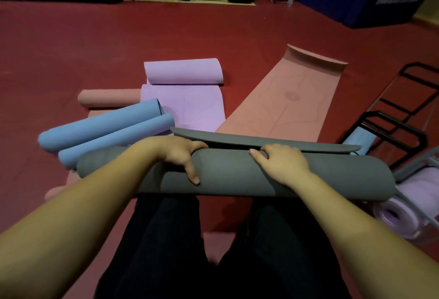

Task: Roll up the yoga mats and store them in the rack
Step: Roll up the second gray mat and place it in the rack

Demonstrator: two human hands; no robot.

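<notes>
The grey mat (232, 175), nearly rolled, lies across the frame's centre. The left hand (180, 153) and right hand (280, 163) each curl over its top. The rack (401, 118) stands at right.

Grey mat (232, 175) is nearly rolled up, lying crossways with its loose flap sticking out on top. Blue mat (107, 132) sits curled at both ends. Purple mat (183, 99) is half rolled, pink mat (285, 99) flat. Black rack (399, 118) on the right.
</notes>
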